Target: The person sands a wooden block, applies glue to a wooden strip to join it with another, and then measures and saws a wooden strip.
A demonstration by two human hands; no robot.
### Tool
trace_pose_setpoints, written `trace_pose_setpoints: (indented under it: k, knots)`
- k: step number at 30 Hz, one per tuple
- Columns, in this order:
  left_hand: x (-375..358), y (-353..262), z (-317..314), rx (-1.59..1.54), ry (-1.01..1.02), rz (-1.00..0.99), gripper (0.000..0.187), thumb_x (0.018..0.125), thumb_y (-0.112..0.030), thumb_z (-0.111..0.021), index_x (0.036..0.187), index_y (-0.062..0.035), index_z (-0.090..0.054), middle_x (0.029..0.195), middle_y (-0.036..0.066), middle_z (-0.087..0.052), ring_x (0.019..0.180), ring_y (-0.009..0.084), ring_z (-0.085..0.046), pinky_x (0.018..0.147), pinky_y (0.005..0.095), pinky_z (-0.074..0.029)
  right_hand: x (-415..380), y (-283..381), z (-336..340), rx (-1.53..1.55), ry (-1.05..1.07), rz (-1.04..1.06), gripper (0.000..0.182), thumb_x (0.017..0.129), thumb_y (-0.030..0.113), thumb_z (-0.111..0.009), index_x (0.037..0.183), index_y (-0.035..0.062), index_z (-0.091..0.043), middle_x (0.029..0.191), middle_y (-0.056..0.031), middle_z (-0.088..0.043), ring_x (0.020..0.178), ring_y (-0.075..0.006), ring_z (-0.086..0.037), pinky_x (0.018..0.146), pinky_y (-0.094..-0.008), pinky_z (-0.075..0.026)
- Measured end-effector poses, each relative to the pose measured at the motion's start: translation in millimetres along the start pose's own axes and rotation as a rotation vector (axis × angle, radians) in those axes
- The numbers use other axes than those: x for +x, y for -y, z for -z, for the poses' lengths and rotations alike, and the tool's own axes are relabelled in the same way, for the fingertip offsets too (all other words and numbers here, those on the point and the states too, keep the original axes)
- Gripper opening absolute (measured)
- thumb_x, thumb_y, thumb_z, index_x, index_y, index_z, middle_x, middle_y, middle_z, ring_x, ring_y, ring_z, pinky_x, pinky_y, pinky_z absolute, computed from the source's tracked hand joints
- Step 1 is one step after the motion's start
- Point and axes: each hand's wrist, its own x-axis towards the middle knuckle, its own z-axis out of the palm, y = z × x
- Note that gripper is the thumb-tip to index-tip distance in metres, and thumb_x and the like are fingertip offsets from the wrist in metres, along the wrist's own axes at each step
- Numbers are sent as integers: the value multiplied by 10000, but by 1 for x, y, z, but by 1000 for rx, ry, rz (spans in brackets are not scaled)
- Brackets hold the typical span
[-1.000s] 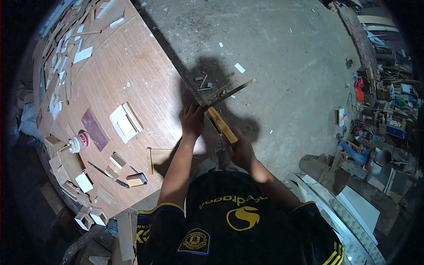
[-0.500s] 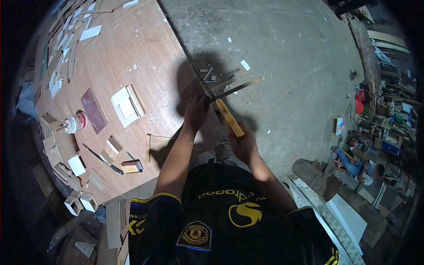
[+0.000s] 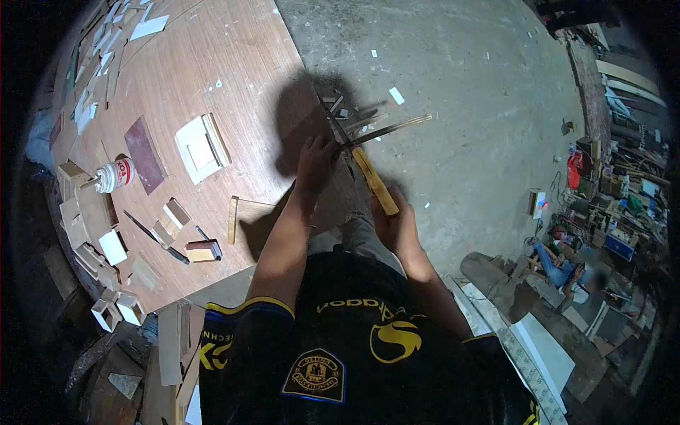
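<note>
Bare tabletop (image 3: 234, 85) beyond left hand (image 3: 315, 159); glue bottle (image 3: 113, 176), offcuts (image 3: 202, 150) left.

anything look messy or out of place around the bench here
Yes. Wood offcuts and white chips lie scattered on the concrete floor past the bench edge, just beyond the left hand and the strip it steadies. The glue bottle lies tipped on the bench; no spill shows.
</note>
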Motion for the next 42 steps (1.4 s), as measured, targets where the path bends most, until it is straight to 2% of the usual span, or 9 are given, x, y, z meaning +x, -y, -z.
trace_pose_setpoints:
  k: [4, 7, 9, 14, 20, 25, 28, 30, 42]
  knots:
    - [0, -2, 1, -13, -27, 30, 171, 809, -97, -648, 978, -118, -661, 930, 109, -595, 905, 339, -557, 835, 445, -452, -5, 6, 4, -8, 40, -79, 151, 888, 111, -636, 963, -2, -570, 822, -260, -639, 829, -417, -662, 621, -390, -499]
    - [2, -4, 1, 14, -3, 77, 173, 814, -98, -641, 984, -121, -658, 939, 114, -598, 914, 354, -554, 837, 460, -455, -22, 2, 9, -61, -8, 42, 133, 917, 89, -596, 993, -12, -556, 764, -231, -611, 746, -356, -673, 618, -356, -489]
    - [1, -4, -1, 4, 21, 106, 173, 821, -101, -634, 991, -122, -655, 944, 118, -600, 921, 362, -553, 838, 470, -455, -37, 1, 13, 94, -9, -162, 118, 906, 89, -609, 922, 4, -528, 713, -223, -590, 729, -416, -654, 567, -381, -479]
    - [-4, 12, -11, 150, -38, -79, 204, 868, -142, -607, 1070, -121, -622, 958, 183, -581, 950, 411, -548, 847, 523, -452, -65, 2, 38, -8, 68, -99, 116, 897, 92, -609, 903, 28, -513, 732, -202, -587, 722, -414, -638, 565, -412, -475]
    - [-5, 16, -16, 137, -18, -19, 225, 861, -165, -622, 1083, -135, -613, 1002, 187, -555, 965, 451, -520, 850, 534, -452, -88, 0, 56, -65, 88, -60, 126, 868, 82, -628, 934, 38, -530, 796, -198, -608, 773, -432, -629, 599, -450, -491]
    - [1, 1, 0, 130, -8, 14, 203, 854, -153, -618, 1054, -119, -617, 963, 163, -539, 952, 420, -515, 837, 510, -450, -95, 5, 56, -118, 86, -117, 166, 842, 75, -656, 965, 47, -547, 797, -189, -607, 770, -422, -631, 606, -450, -498]
    - [2, 1, 0, 117, 11, 10, 181, 851, -146, -616, 1028, -107, -620, 937, 150, -531, 926, 399, -512, 824, 502, -447, -98, 7, 62, -115, 38, 82, 166, 895, 87, -626, 831, 46, -479, 660, -151, -539, 592, -352, -629, 506, -391, -453]
    - [0, 3, -2, 131, 13, 1, 169, 851, -144, -615, 1014, -102, -623, 928, 145, -527, 914, 389, -510, 817, 500, -446, -101, 13, 68, -96, 91, -64, 158, 844, 84, -659, 948, 50, -545, 793, -191, -606, 741, -419, -622, 587, -458, -494]
    - [3, -1, 2, 44, -38, -9, 169, 843, -134, -631, 1011, -118, -625, 912, 125, -532, 898, 355, -539, 773, 476, -456, -80, 57, 68, -118, 41, -52, 180, 885, 98, -646, 837, 36, -485, 667, -185, -571, 655, -432, -617, 511, -408, -457]
